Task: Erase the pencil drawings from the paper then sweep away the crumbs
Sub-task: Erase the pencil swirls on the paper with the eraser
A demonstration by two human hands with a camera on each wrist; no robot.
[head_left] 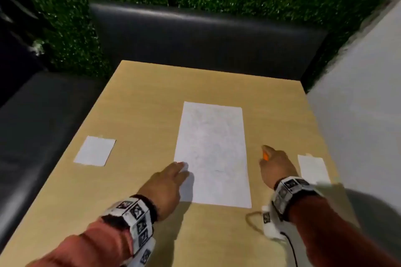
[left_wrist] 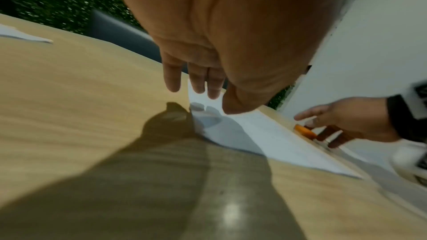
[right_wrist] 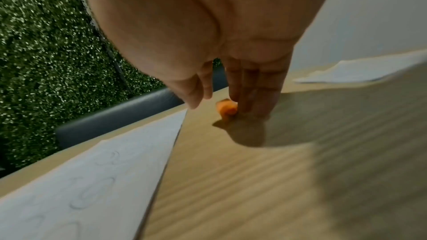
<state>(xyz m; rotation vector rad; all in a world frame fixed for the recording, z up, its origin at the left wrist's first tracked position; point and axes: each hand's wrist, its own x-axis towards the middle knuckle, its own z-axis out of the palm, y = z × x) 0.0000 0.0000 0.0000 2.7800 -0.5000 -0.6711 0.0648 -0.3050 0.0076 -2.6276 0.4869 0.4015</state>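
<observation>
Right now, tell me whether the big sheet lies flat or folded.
Flat: the large sheet lies spread on the table, with no folds visible.

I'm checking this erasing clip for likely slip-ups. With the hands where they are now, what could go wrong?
1. The right hand only touches the small orange eraser beside the sheet; with no firm grip visible, it may roll away across the light wooden table.
2. The left hand covers just the near left edge of the large white pencil-marked paper, so rubbing may shift or crease the sheet.
3. The pencil drawings look faint, so some could be missed.
</observation>
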